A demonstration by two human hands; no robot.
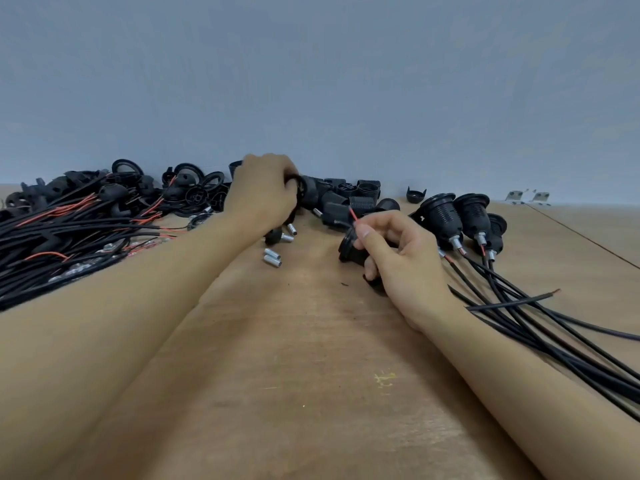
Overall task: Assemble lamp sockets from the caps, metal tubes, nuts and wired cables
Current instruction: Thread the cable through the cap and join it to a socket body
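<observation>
At centre frame, the left hand (265,192) curls its fingers around a black ring (300,188) at the parts pile. Lower right of it, the right hand (398,252) grips a black socket (348,247), thumb and forefinger pinching its red wire (353,214).

We see bare wooden table (294,358) between forearms, open lane toward centre. Left blocked: cable pile (69,237) up to left arm. Far edge walled by black caps (346,195) against wall. Loose metal tubes (273,258) litter mid-lane. Right: assembled sockets (464,220) upright, their cables (554,341) fanning across near-right table.
</observation>
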